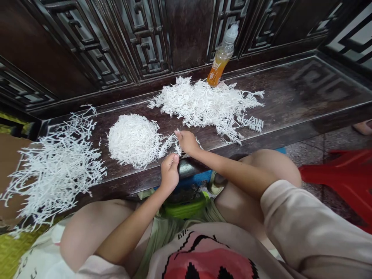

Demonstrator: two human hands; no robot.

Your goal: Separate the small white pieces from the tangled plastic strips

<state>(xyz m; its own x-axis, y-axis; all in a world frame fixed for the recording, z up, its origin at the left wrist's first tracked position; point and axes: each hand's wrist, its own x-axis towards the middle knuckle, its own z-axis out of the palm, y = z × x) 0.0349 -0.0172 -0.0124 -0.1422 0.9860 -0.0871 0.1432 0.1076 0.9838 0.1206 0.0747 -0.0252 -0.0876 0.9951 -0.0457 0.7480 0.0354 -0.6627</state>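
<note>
My left hand (pixel 170 170) is closed in a pinch at the front edge of the dark wooden bench, thumb up. Just beyond it my right hand (pixel 188 142) is closed too, its thumb and forefinger pressed together. A thin white branched piece (pixel 178 150), looking like plastic, shows between the two hands; the fingers partly hide it. Left of them lies a rounded heap of small white bits (pixel 133 139). Farther back spreads a pile of bushy white branched pieces (pixel 200 102). At the far left is a tangle of barer white branches (pixel 64 166).
A bottle of orange drink (pixel 219 62) stands behind the back pile, against the carved wooden backrest (pixel 188 35). On the floor at right is a red plastic stool (pixel 337 170). Something bright green (pixel 186 209) sits between my legs. A cardboard piece (pixel 11 170) is at far left.
</note>
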